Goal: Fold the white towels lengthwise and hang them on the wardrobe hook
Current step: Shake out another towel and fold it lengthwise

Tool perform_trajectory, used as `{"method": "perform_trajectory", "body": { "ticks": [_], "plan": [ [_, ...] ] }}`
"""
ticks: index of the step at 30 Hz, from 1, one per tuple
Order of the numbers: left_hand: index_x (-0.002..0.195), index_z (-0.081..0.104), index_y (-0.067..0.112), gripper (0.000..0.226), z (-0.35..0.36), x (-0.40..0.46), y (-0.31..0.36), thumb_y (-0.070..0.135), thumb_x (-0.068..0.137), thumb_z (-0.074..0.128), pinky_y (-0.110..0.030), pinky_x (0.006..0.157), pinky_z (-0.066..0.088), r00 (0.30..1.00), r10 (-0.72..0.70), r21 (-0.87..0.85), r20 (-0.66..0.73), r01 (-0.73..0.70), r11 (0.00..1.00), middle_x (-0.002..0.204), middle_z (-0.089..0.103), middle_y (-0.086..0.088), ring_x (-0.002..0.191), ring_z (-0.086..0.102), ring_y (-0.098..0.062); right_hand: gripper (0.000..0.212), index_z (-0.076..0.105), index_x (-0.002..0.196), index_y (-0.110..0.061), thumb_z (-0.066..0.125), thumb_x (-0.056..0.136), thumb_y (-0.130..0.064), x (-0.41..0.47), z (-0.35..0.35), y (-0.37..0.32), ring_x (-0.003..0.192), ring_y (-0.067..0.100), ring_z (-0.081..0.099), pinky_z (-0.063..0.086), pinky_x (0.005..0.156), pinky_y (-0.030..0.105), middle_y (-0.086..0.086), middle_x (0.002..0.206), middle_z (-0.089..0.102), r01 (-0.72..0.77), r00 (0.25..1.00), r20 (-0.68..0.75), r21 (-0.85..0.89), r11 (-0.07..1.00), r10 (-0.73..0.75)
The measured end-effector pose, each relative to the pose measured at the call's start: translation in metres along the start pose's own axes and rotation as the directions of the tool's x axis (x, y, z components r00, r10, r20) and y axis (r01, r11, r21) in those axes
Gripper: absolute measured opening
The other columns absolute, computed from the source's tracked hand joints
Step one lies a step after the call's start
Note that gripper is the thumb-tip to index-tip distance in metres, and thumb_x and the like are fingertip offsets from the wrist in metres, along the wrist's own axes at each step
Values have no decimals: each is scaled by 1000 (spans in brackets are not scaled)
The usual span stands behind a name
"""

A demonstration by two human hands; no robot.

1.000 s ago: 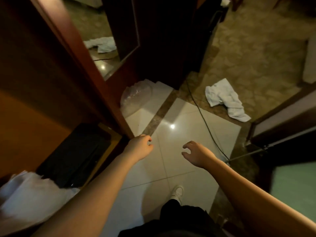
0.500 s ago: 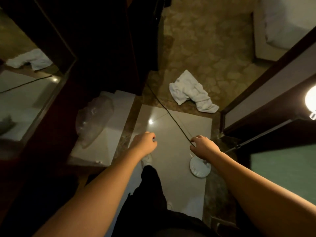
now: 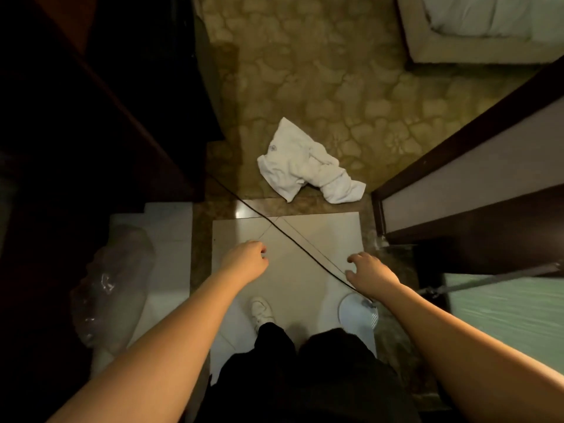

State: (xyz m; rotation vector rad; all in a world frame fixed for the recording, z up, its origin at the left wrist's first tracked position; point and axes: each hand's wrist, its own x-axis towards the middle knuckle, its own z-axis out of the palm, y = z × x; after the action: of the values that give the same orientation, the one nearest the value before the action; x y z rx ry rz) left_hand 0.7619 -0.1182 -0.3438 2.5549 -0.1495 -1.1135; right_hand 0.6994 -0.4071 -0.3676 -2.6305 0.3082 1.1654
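White towel [image 3: 308,166]: crumpled in a loose heap on the patterned carpet [image 3: 335,87], just beyond the far edge of the pale floor tile [image 3: 305,239]; unfolded, not yet picked up. Lying well ahead of both hands, hence the forward reach. Left hand [image 3: 244,261]: held over the tile, fingers loosely curled, gripping nothing. Right hand [image 3: 370,271]: likewise empty, fingers [image 3: 355,257] slightly spread and bent, poised above a black cable [image 3: 274,230]. Cable running diagonally across the tile from the dark wardrobe [image 3: 106,132] at left down to a round white device [image 3: 357,314] near the right foot; probable snag risk when stepping forward. White shoe [image 3: 262,309] planted on the tile. Open room: carpet clear around the towel on its far and left sides; passage bounded at right by a dark door frame [image 3: 457,141], at left by the wardrobe and a clear plastic bag [image 3: 113,285]. Bed corner [image 3: 476,29] at far right.
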Motion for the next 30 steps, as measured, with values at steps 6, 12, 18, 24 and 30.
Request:
{"method": "perform_trajectory", "body": {
  "ticks": [6, 12, 18, 24, 30],
  "plan": [
    [137, 56, 11, 38, -31, 107, 7, 26, 103, 50, -31, 91, 46, 994, -50, -20, 97, 52, 998, 139, 55, -11, 119, 57, -28, 46, 49, 142, -12, 50, 101, -33, 109, -41, 9, 129, 30, 48, 42, 105, 39, 13, 142, 48, -41, 998, 53, 89, 995, 36],
    [126, 64, 15, 31, -56, 254, 33, 28, 99, 55, -26, 75, 45, 987, -125, -98, 103, 135, 986, 122, 65, -6, 98, 61, -20, 44, 52, 138, -11, 50, 100, -34, 257, -79, 37, 124, 31, 50, 43, 100, 36, 13, 138, 52, -74, 993, 98, 112, 991, 63],
    [108, 68, 7, 22, -59, 424, 60, 24, 97, 58, -28, 71, 46, 975, -147, -180, 166, 177, 968, 102, 69, -6, 87, 61, -18, 44, 51, 138, -7, 50, 103, -33, 439, -106, 55, 130, 30, 48, 35, 107, 32, 15, 144, 50, -42, 971, 240, 151, 988, 4],
    [111, 67, 6, 24, -25, 576, 53, 22, 99, 54, -27, 67, 37, 964, -178, -139, 196, 207, 968, 109, 67, -12, 86, 55, -18, 49, 51, 140, -8, 59, 99, -34, 594, -118, 71, 127, 32, 52, 43, 108, 41, 14, 144, 52, -7, 969, 243, 182, 983, -38],
    [132, 53, 5, 37, 29, 698, 26, 24, 100, 52, -27, 78, 37, 948, -256, -98, 190, 278, 956, 129, 60, -17, 113, 58, -32, 56, 48, 144, -11, 64, 96, -35, 694, -68, 75, 133, 33, 47, 40, 111, 40, 13, 150, 46, 25, 960, 272, 173, 985, -72]
  ]
}}
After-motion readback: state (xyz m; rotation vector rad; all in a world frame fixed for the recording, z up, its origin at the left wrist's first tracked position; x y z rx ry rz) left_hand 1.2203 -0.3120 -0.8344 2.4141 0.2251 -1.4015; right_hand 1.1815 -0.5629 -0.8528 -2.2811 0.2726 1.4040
